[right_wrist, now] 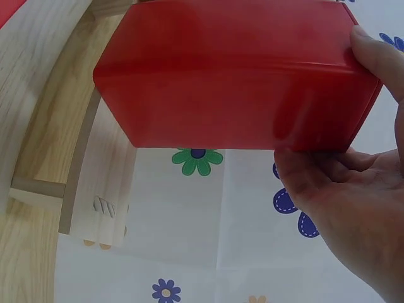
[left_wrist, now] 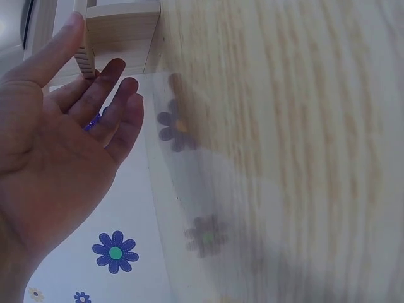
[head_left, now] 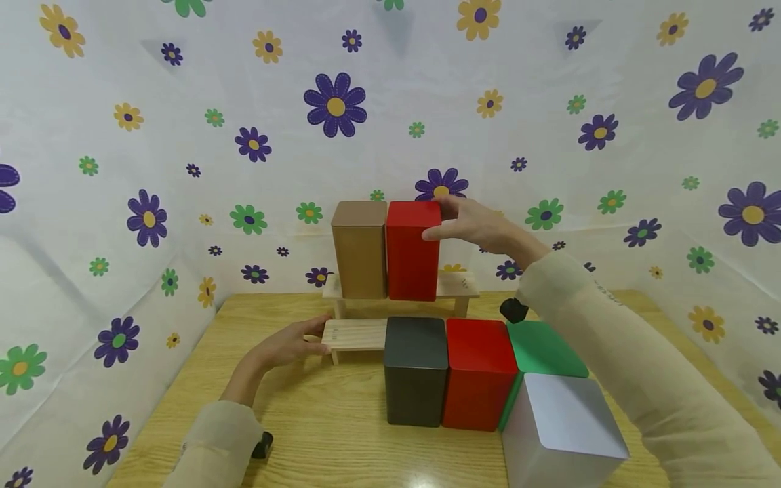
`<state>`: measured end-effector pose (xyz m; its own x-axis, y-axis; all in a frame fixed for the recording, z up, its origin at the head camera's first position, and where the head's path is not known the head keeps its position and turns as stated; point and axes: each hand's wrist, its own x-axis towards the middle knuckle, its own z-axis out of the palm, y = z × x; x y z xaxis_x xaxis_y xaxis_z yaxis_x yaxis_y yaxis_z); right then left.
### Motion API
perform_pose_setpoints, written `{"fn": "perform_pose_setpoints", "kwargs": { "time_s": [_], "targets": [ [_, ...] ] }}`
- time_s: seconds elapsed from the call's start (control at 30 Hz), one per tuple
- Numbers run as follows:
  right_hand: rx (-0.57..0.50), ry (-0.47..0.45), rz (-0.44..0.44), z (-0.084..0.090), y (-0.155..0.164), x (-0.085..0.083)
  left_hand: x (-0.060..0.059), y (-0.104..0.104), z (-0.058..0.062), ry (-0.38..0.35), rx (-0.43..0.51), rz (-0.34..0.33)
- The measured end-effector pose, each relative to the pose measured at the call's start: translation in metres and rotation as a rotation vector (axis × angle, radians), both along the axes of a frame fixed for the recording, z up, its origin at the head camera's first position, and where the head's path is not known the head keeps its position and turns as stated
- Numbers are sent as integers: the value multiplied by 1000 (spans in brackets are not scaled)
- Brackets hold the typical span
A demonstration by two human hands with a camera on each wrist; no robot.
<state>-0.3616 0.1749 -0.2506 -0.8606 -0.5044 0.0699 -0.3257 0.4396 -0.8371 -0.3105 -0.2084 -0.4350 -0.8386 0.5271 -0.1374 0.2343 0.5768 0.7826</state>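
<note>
Flowered cloth (head_left: 390, 154) backs the bench (head_left: 317, 434); near its far edge, right hand (head_left: 472, 224) pinches upper red box (head_left: 412, 254) on upper riser (head_left: 457, 285)! Left wrist: left hand (left_wrist: 60, 142) pinches lower riser (left_wrist: 123, 20). Right wrist: box looks stiff, slick, probably light, best gripped high.

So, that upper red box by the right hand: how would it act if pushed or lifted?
The upper red box would probably tip if pushed near its top, being taller than wide. Its glossy faces could be a bit slippery under the fingers. It looks stiff: the edges stay straight where it's held, so it likely won't sag.
</note>
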Motion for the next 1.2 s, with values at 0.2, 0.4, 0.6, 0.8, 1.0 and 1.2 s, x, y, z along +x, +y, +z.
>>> {"fn": "perform_pose_setpoints", "kwargs": {
  "time_s": [0.2, 0.4, 0.6, 0.8, 1.0, 1.2],
  "targets": [
    [14, -27, -24, 6, 3, 8, 1, 1, 2, -12, 13, 7],
    [-11, -4, -43, 13, 17, 19, 2, 1, 3, -4, 7, 3],
    [-31, 74, -21, 27, 38, 36, 2, 1, 2, -3, -3, 13],
    [6, 152, -65, 45, 59, 66, 1, 0, 1, 1, -6, 6],
    [36, 199, -83, 59, 74, 104, 0, 0, 0, 11, -7, -10],
    [-46, 200, -25, 69, 80, 134, 1, 1, 0, 14, -3, -5]
  ]
}}
